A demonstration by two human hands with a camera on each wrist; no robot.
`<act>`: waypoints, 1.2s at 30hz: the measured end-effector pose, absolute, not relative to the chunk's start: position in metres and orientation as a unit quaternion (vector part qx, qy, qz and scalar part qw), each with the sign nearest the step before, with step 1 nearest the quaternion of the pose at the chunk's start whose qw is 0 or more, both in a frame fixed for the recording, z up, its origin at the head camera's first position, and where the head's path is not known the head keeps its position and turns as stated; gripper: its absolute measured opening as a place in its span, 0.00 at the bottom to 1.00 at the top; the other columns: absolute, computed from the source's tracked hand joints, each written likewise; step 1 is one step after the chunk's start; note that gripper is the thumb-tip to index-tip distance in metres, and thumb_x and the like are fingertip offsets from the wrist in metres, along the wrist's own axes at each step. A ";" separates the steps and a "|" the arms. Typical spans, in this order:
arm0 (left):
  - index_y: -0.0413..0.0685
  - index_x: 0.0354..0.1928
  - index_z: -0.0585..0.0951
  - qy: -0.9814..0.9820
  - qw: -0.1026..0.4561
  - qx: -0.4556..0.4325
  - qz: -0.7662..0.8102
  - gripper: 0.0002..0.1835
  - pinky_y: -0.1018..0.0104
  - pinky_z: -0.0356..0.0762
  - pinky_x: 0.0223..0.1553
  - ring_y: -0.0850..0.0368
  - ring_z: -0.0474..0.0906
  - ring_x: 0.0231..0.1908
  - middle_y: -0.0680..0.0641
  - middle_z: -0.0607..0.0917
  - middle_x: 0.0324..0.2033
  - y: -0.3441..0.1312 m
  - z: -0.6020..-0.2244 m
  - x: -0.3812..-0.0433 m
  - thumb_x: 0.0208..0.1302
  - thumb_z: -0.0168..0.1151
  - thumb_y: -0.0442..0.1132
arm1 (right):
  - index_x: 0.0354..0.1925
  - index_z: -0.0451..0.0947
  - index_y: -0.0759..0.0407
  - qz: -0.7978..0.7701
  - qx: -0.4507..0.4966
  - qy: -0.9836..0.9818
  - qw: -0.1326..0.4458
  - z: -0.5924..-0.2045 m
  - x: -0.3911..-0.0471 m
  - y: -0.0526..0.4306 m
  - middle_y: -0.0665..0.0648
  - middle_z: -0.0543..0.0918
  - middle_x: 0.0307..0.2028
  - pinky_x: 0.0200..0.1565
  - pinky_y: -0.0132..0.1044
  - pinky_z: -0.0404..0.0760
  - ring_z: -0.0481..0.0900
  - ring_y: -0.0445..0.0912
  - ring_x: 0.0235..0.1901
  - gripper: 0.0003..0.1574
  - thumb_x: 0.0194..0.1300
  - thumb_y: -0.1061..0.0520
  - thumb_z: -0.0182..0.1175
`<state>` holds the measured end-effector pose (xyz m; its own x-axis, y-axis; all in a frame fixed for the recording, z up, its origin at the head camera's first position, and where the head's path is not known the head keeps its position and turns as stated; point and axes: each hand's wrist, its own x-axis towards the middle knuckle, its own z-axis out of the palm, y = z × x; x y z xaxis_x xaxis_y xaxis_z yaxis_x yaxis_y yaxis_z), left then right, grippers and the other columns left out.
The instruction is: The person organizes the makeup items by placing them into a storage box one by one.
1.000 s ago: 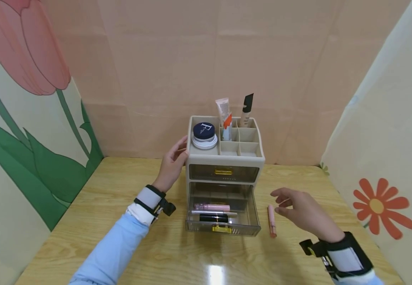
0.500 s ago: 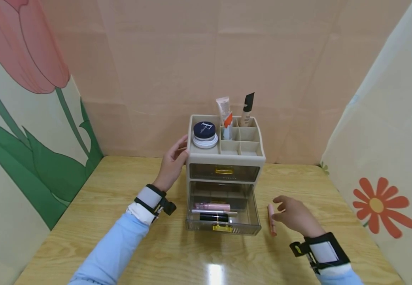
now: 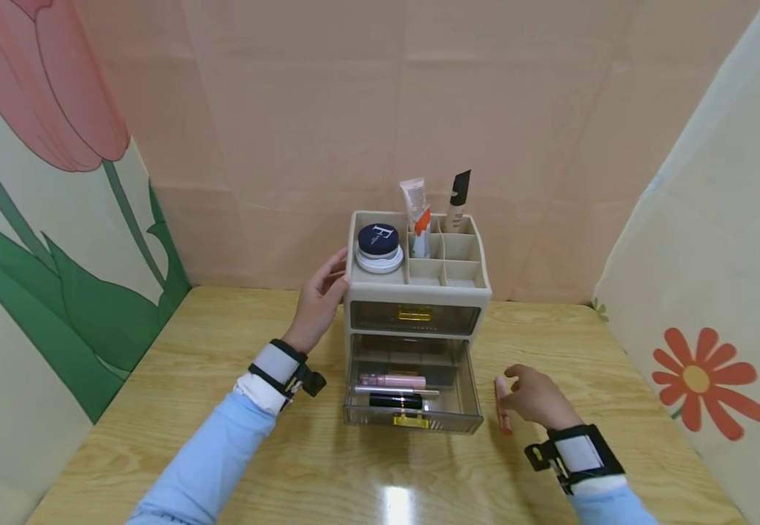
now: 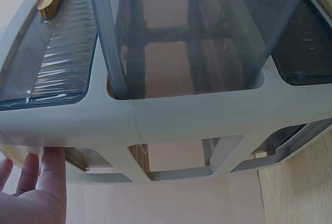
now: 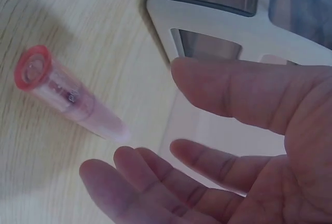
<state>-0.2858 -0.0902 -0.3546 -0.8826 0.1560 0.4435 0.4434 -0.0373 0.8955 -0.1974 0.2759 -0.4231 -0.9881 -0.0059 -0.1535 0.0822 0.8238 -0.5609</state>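
Note:
A cream cosmetics organizer [image 3: 413,294] stands on the wooden table, its lower clear drawer [image 3: 446,423] pulled out. Against the organizer's left side, my left hand [image 3: 316,310] rests with its fingers extended. My right hand [image 3: 540,397] is beside a slim pink lip gloss tube [image 3: 502,417] lying on the table to the right of the drawer. In the right wrist view, the thumb and fingers [image 5: 202,86] are spread apart, with the tube [image 5: 75,99] just beyond the fingertips. The drawer holds a pink tube [image 3: 393,380], a silver stick [image 3: 386,391] and a black tube [image 3: 394,401].
On top of the organizer sit a dark-lidded jar [image 3: 378,240] on a white compact [image 3: 380,261], two upright squeeze tubes and a black-capped bottle [image 3: 459,197]. The upper drawer [image 3: 380,319] is closed. A pink backdrop [image 3: 275,146] rises behind the table.
My right hand has moved down and left, closer to the lip gloss tube. My left hand stays against the organizer, and the drawer has not moved.

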 end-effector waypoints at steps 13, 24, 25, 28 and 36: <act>0.54 0.72 0.65 -0.685 0.094 -0.226 -0.686 0.26 0.56 0.77 0.53 0.47 0.71 0.59 0.41 0.72 0.61 -0.091 -0.353 -0.286 0.74 0.50 0.40 | 0.58 0.61 0.84 -0.276 0.071 0.954 0.088 -0.442 -0.215 0.274 0.80 0.75 0.47 0.26 0.43 0.81 0.78 0.55 0.30 0.41 0.55 0.61 0.67; 0.44 0.72 0.64 -0.694 0.091 -0.223 -0.678 0.26 0.56 0.77 0.54 0.42 0.71 0.59 0.35 0.71 0.61 -0.091 -0.331 -0.262 0.73 0.47 0.35 | 0.41 0.70 0.78 -0.258 0.064 0.963 0.053 -0.461 -0.223 0.276 0.62 0.77 0.25 0.24 0.39 0.73 0.76 0.52 0.23 0.22 0.52 0.64 0.64; 0.44 0.72 0.63 -0.694 0.091 -0.223 -0.679 0.26 0.55 0.77 0.54 0.42 0.71 0.59 0.35 0.71 0.61 -0.091 -0.331 -0.262 0.73 0.47 0.35 | 0.39 0.70 0.77 -0.257 0.062 0.963 0.047 -0.462 -0.223 0.276 0.61 0.76 0.23 0.23 0.39 0.73 0.76 0.51 0.21 0.18 0.54 0.64 0.62; 0.43 0.72 0.63 -0.693 0.093 -0.224 -0.679 0.26 0.55 0.77 0.53 0.42 0.71 0.58 0.35 0.71 0.60 -0.090 -0.331 -0.262 0.73 0.48 0.35 | 0.35 0.70 0.73 -0.260 0.061 0.963 0.039 -0.466 -0.223 0.275 0.59 0.75 0.19 0.22 0.38 0.72 0.76 0.50 0.17 0.11 0.61 0.63 0.56; 0.44 0.72 0.63 -0.695 0.093 -0.228 -0.676 0.26 0.56 0.77 0.53 0.43 0.71 0.59 0.35 0.71 0.61 -0.091 -0.332 -0.263 0.73 0.47 0.35 | 0.20 0.70 0.64 -0.255 0.069 0.964 0.030 -0.473 -0.226 0.272 0.54 0.74 0.09 0.15 0.35 0.72 0.76 0.45 0.07 0.08 0.53 0.67 0.57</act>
